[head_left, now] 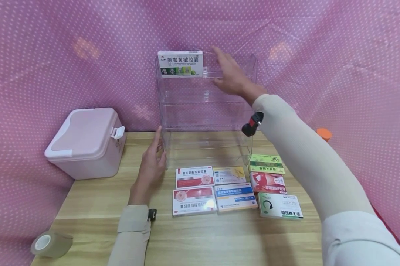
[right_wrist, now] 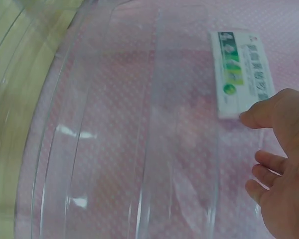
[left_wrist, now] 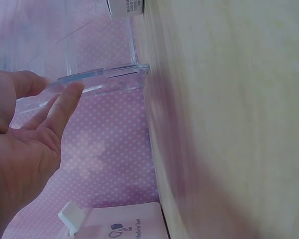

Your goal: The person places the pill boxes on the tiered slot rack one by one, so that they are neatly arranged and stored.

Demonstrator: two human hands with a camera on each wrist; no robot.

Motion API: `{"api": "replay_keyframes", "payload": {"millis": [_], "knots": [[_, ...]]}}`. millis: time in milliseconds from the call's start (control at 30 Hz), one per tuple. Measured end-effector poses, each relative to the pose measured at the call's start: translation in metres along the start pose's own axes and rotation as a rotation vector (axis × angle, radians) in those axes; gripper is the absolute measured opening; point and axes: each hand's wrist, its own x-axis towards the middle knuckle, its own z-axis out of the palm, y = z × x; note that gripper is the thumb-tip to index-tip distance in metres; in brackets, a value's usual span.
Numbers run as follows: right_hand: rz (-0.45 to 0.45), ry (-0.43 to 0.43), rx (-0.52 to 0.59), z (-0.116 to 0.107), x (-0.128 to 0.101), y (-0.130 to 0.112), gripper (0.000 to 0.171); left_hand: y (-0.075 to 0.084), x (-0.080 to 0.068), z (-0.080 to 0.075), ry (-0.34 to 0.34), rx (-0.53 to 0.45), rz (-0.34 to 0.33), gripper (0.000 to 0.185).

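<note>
A clear tiered display rack (head_left: 206,111) stands upright at the back of the table. On its top tier, at the left, stands a white and green medicine box (head_left: 180,64). My right hand (head_left: 232,75) is just right of this box, fingers spread and nothing held; in the right wrist view the thumb (right_wrist: 256,115) is close to the box's edge, and whether it touches I cannot tell. Low at the rack's left side is my left hand (head_left: 150,164). In the left wrist view its fairly straight fingers (left_wrist: 65,107) lie against the rack's side edge.
Several medicine boxes lie before the rack, including a red and white box (head_left: 195,201), a blue and white box (head_left: 236,197) and a green box (head_left: 266,164). A pink lidded medicine chest (head_left: 87,144) stands left, a tape roll (head_left: 51,244) front left, an orange cap (head_left: 324,134) right.
</note>
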Motion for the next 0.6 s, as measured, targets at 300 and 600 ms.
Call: {"api": "replay_keyframes", "payload": {"millis": [300, 600], "knots": [[-0.112, 0.148, 0.022, -0.027, -0.062, 0.048, 0.07, -0.002, 0.001, -0.001, 0.006, 0.022, 0.014, 0.101], [-0.034, 0.07, -0.066, -0.021, -0.137, 0.108, 0.048, 0.0, 0.0, 0.001, 0.009, -0.004, 0.008, 0.102]]}}
